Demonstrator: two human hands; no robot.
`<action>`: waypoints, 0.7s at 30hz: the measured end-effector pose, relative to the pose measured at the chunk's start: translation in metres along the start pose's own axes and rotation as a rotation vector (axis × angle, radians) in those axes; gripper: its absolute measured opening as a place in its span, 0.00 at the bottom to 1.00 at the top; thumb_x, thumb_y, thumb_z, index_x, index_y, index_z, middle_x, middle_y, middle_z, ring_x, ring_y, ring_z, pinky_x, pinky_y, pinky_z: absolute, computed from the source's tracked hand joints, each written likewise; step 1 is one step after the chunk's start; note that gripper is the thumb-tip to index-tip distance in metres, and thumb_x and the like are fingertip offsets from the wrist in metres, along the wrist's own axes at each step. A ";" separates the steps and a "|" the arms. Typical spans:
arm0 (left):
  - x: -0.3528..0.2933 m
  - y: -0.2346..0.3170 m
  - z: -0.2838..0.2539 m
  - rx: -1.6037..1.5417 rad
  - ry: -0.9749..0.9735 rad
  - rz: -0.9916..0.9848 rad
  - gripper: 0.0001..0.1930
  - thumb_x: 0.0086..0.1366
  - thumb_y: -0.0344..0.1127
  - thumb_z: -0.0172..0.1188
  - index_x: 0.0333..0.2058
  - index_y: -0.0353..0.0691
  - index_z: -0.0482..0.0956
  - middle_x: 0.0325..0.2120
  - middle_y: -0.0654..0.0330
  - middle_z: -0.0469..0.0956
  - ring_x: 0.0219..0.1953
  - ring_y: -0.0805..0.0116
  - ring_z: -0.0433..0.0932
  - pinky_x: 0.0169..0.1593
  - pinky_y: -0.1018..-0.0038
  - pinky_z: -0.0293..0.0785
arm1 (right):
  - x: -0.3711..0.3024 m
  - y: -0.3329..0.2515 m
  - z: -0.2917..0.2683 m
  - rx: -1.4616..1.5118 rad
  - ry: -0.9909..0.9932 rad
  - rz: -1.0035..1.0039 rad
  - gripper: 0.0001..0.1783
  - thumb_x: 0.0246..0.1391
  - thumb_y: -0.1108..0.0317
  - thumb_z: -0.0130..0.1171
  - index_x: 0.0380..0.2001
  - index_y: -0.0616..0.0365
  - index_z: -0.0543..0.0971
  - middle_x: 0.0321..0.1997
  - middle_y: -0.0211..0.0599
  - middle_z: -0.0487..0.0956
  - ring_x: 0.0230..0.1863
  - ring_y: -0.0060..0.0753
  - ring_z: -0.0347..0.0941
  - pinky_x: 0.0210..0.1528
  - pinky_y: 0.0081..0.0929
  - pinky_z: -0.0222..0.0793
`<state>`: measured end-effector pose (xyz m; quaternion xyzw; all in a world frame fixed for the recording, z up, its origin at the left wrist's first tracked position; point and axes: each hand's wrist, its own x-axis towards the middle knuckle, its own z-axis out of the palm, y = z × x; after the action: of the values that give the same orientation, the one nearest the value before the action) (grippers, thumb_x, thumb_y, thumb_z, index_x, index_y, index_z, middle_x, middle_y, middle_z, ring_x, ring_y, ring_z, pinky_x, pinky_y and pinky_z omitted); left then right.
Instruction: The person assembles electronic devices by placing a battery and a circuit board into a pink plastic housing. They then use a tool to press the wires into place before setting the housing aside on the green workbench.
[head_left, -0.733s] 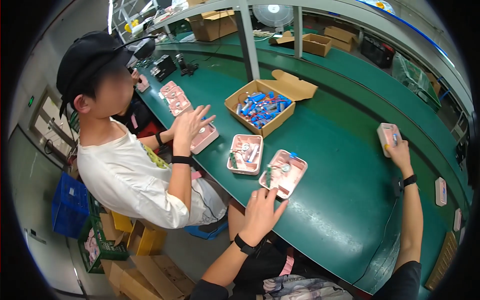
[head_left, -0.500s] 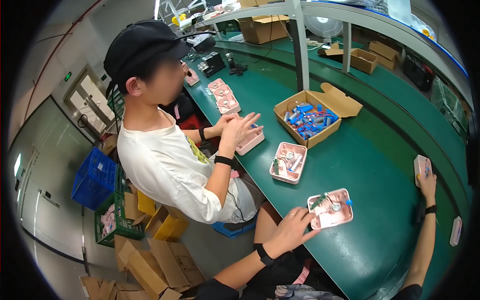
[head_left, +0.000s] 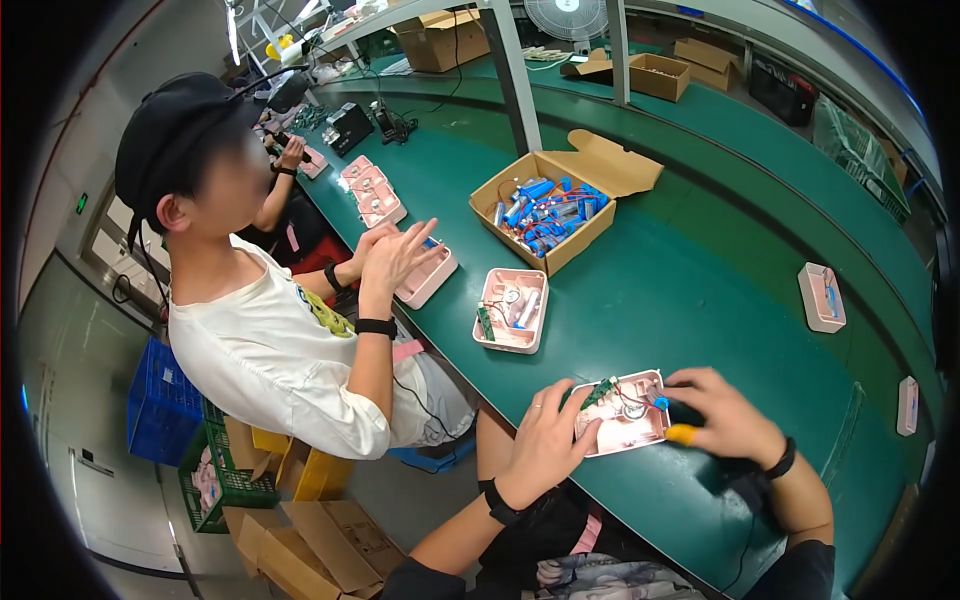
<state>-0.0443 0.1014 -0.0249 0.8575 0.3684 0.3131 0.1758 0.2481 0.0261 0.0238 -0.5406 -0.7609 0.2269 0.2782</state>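
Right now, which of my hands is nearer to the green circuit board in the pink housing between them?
Left. Your left hand is at the left end of the pink housing, beside the green circuit board; your right hand is at the opposite end.

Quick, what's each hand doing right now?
Left hand: holding the pink shell by its left end.
Right hand: at the shell's right end, blurred; grip cannot be told.
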 end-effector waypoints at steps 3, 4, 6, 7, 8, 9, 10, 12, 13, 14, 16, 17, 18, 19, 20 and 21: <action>0.002 0.002 0.006 -0.037 0.021 -0.016 0.20 0.68 0.39 0.68 0.54 0.36 0.79 0.53 0.47 0.77 0.55 0.43 0.77 0.58 0.56 0.76 | 0.002 -0.007 0.023 -0.049 0.046 0.013 0.23 0.56 0.62 0.73 0.54 0.56 0.83 0.57 0.45 0.77 0.63 0.54 0.72 0.65 0.44 0.70; 0.003 0.001 0.008 -0.035 0.021 -0.014 0.20 0.68 0.39 0.68 0.54 0.36 0.79 0.53 0.47 0.77 0.55 0.43 0.77 0.58 0.56 0.76 | 0.004 -0.006 0.024 -0.065 0.053 -0.003 0.23 0.56 0.63 0.72 0.54 0.56 0.82 0.57 0.45 0.77 0.62 0.54 0.73 0.65 0.44 0.70; 0.005 -0.002 0.010 -0.150 0.008 -0.106 0.17 0.65 0.34 0.71 0.50 0.36 0.80 0.52 0.48 0.78 0.54 0.44 0.78 0.56 0.56 0.77 | 0.009 -0.004 0.024 -0.099 0.067 -0.039 0.23 0.57 0.65 0.72 0.56 0.57 0.82 0.56 0.44 0.77 0.62 0.54 0.73 0.65 0.44 0.70; 0.005 -0.003 0.011 -0.207 0.002 -0.152 0.16 0.63 0.32 0.72 0.48 0.36 0.81 0.52 0.49 0.78 0.54 0.45 0.79 0.54 0.56 0.77 | 0.009 -0.003 0.027 -0.100 0.067 -0.042 0.23 0.57 0.65 0.72 0.56 0.57 0.82 0.56 0.44 0.77 0.62 0.54 0.73 0.65 0.44 0.70; 0.005 -0.002 0.013 -0.206 0.006 -0.152 0.16 0.63 0.32 0.72 0.48 0.36 0.81 0.52 0.49 0.78 0.54 0.45 0.79 0.54 0.56 0.77 | 0.008 -0.001 0.029 -0.094 0.077 -0.061 0.23 0.58 0.66 0.71 0.56 0.56 0.81 0.54 0.44 0.78 0.60 0.53 0.74 0.63 0.44 0.71; 0.004 -0.001 0.016 -0.144 0.072 -0.086 0.15 0.62 0.31 0.73 0.46 0.35 0.81 0.51 0.50 0.79 0.53 0.46 0.79 0.54 0.57 0.77 | 0.008 0.001 0.031 -0.088 0.087 -0.079 0.23 0.58 0.67 0.71 0.56 0.56 0.81 0.53 0.45 0.78 0.58 0.53 0.75 0.61 0.44 0.72; 0.004 0.001 0.018 -0.082 0.137 -0.020 0.14 0.62 0.30 0.73 0.44 0.35 0.81 0.50 0.51 0.80 0.52 0.47 0.79 0.54 0.58 0.77 | 0.007 0.002 0.032 -0.082 0.097 -0.097 0.22 0.58 0.68 0.70 0.56 0.56 0.81 0.52 0.45 0.79 0.57 0.53 0.76 0.60 0.44 0.73; 0.003 0.002 0.020 -0.019 0.203 0.045 0.13 0.61 0.28 0.74 0.43 0.35 0.81 0.49 0.52 0.80 0.52 0.48 0.80 0.54 0.59 0.78 | 0.008 0.002 0.032 -0.014 0.136 -0.092 0.21 0.59 0.70 0.68 0.57 0.56 0.81 0.51 0.45 0.79 0.54 0.53 0.77 0.58 0.43 0.74; 0.003 0.003 0.019 -0.027 0.215 0.050 0.13 0.60 0.28 0.74 0.42 0.35 0.82 0.48 0.52 0.81 0.51 0.49 0.80 0.54 0.60 0.77 | 0.008 0.001 0.032 0.056 0.180 -0.081 0.21 0.61 0.71 0.66 0.57 0.56 0.81 0.50 0.45 0.80 0.51 0.52 0.77 0.56 0.42 0.75; 0.003 0.004 0.019 -0.035 0.226 0.056 0.13 0.60 0.28 0.74 0.42 0.35 0.82 0.46 0.53 0.81 0.51 0.50 0.80 0.54 0.60 0.77 | 0.008 0.001 0.033 0.126 0.224 -0.069 0.20 0.62 0.73 0.64 0.57 0.56 0.81 0.49 0.45 0.81 0.48 0.52 0.78 0.54 0.41 0.76; 0.002 0.007 0.019 -0.048 0.229 0.064 0.13 0.59 0.27 0.74 0.41 0.35 0.82 0.44 0.53 0.82 0.50 0.51 0.81 0.54 0.61 0.77 | 0.011 -0.001 0.026 0.134 0.208 0.018 0.19 0.62 0.73 0.63 0.57 0.56 0.82 0.49 0.45 0.82 0.47 0.52 0.79 0.53 0.41 0.77; 0.002 0.009 0.019 -0.157 0.203 -0.053 0.13 0.60 0.27 0.74 0.42 0.35 0.82 0.43 0.53 0.82 0.49 0.51 0.82 0.54 0.61 0.77 | 0.014 -0.001 0.021 0.142 0.190 0.102 0.19 0.62 0.73 0.63 0.56 0.56 0.82 0.49 0.46 0.82 0.47 0.52 0.79 0.52 0.40 0.77; 0.005 0.012 0.019 -0.269 0.175 -0.168 0.13 0.61 0.27 0.74 0.44 0.35 0.82 0.41 0.53 0.83 0.48 0.52 0.83 0.54 0.61 0.77 | 0.016 0.001 0.013 0.146 0.172 0.187 0.18 0.62 0.73 0.63 0.56 0.57 0.82 0.49 0.47 0.83 0.47 0.53 0.80 0.50 0.40 0.77; 0.008 0.014 0.021 -0.381 0.144 -0.283 0.14 0.61 0.27 0.73 0.45 0.35 0.82 0.39 0.53 0.84 0.47 0.52 0.84 0.54 0.60 0.78 | 0.021 0.008 0.012 0.140 0.177 0.199 0.18 0.62 0.73 0.63 0.56 0.57 0.82 0.49 0.47 0.83 0.47 0.53 0.80 0.50 0.40 0.77; 0.010 0.012 0.022 -0.399 0.128 -0.273 0.14 0.61 0.27 0.73 0.45 0.35 0.82 0.39 0.53 0.84 0.47 0.52 0.84 0.54 0.60 0.78 | 0.024 0.020 0.013 0.095 0.164 0.145 0.19 0.62 0.73 0.63 0.56 0.56 0.82 0.50 0.46 0.82 0.48 0.51 0.80 0.51 0.41 0.77; 0.010 0.004 0.021 -0.356 0.152 -0.216 0.14 0.62 0.27 0.72 0.46 0.35 0.82 0.40 0.52 0.85 0.47 0.53 0.85 0.53 0.62 0.78 | 0.024 0.034 0.015 0.044 0.154 0.103 0.19 0.62 0.72 0.63 0.57 0.55 0.82 0.51 0.45 0.82 0.50 0.50 0.80 0.52 0.41 0.76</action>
<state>-0.0224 0.1047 -0.0339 0.7424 0.4094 0.4162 0.3287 0.2553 0.0584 -0.0054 -0.5886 -0.7033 0.2153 0.3354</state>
